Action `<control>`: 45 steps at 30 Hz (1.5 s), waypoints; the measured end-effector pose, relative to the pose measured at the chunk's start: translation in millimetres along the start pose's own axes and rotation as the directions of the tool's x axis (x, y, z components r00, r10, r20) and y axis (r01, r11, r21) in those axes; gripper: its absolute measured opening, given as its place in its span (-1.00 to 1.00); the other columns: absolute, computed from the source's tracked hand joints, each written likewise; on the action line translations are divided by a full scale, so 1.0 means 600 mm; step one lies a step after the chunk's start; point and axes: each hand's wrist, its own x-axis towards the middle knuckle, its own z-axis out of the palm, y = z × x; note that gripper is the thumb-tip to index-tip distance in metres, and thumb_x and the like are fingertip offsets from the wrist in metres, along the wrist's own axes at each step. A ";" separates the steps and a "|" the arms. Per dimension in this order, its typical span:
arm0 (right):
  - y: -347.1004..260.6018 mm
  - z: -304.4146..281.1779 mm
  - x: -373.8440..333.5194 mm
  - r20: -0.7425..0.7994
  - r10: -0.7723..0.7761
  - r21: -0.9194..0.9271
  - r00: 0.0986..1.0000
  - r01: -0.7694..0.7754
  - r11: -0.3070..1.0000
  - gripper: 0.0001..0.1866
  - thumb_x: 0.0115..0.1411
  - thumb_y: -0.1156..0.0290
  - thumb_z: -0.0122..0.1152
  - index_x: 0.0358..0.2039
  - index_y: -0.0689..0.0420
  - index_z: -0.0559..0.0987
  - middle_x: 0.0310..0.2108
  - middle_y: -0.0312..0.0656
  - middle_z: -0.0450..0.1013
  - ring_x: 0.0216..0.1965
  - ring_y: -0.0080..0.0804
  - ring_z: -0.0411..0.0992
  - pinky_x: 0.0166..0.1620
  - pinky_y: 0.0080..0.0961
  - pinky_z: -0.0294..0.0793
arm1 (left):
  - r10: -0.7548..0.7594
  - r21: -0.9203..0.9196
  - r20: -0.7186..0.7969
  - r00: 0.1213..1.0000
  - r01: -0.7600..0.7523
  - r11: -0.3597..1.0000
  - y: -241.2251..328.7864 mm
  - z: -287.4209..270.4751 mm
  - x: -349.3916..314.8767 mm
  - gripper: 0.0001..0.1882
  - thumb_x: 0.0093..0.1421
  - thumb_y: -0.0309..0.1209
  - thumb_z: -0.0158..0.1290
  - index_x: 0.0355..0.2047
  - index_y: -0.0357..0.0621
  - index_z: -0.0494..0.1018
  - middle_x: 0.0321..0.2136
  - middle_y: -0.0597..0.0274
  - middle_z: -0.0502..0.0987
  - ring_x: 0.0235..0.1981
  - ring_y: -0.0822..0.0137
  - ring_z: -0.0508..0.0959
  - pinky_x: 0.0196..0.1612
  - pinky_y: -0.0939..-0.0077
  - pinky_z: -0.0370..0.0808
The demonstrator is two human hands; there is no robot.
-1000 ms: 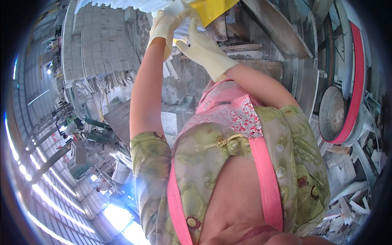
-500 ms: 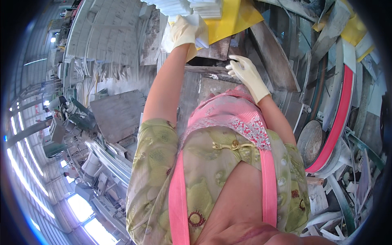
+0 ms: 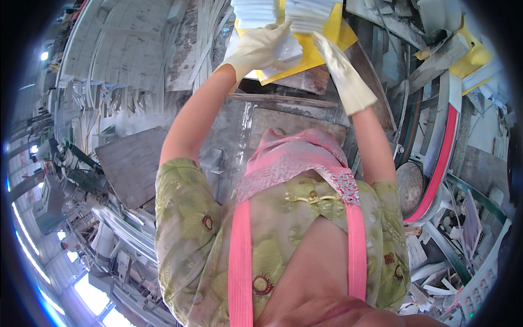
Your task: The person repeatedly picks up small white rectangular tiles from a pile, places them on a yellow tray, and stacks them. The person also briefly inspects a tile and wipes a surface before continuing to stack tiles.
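Both my hands wear cream rubber gloves. My left hand lies over a small stack of white pieces, its fingers stretched toward the far right and its thumb apart on the near side. On the right, my right hand reaches forward, fingers extended beside the far white stack; whether they touch it I cannot tell. Another white stack stands at the far left of it. Yellow sheeting lies beneath the white pieces. Neither hand is lifting anything visibly.
A worn wooden board lies close to my pink apron. Long grey-white strips are piled at the left. To the right stands a machine with a curved red band and a round disc. Scraps and offcuts lie at the lower right.
My right hand has moved forward from near the apron to the white stacks. My left hand has shifted right and stretched its fingers across the white pieces. The view has shifted slightly.
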 end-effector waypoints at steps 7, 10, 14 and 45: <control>0.020 0.076 0.086 0.157 0.126 -0.073 0.980 -0.116 0.991 -0.27 0.54 -0.12 -0.40 0.42 0.23 0.24 0.42 -0.11 0.19 0.46 -0.33 0.07 0.47 -0.44 -0.04 | -0.381 -0.904 -0.401 0.833 -0.291 0.314 -0.039 0.095 -0.081 -0.02 0.27 0.29 0.01 0.43 -0.19 0.08 0.36 -0.09 0.22 0.40 0.08 0.19 0.39 0.18 0.15; 0.007 0.085 0.078 0.074 0.262 -0.102 0.962 -0.254 0.962 -0.29 0.55 -0.07 -0.40 0.42 0.25 0.22 0.43 -0.11 0.18 0.46 -0.36 0.06 0.46 -0.46 -0.02 | -0.479 -0.897 -0.391 0.786 -0.441 0.009 -0.009 0.125 -0.052 -0.07 0.38 0.30 -0.16 0.46 -0.19 0.01 0.38 -0.02 0.20 0.39 0.16 0.20 0.38 0.23 0.15; 0.023 0.073 0.095 0.325 0.455 0.761 0.829 -0.515 0.394 -0.37 0.56 0.10 -0.39 0.43 0.30 0.17 0.45 -0.10 0.13 0.48 -0.32 0.01 0.47 -0.41 0.03 | -0.665 -0.913 -0.182 0.725 -0.375 -0.159 0.037 0.137 -0.036 -0.14 0.42 0.23 -0.19 0.45 -0.20 0.10 0.37 0.01 0.26 0.38 0.19 0.24 0.40 0.31 0.15; -0.104 0.190 0.201 0.733 0.361 -0.647 0.576 0.754 0.112 0.42 -0.39 0.04 0.70 0.44 0.22 0.07 0.05 0.04 0.47 0.08 -0.03 0.46 0.17 -0.25 0.47 | -0.816 -0.824 -0.094 0.570 -0.505 -0.258 0.012 0.195 0.009 -0.22 0.41 0.13 -0.12 0.46 -0.09 0.14 0.37 0.15 0.27 0.37 0.25 0.26 0.34 0.30 0.26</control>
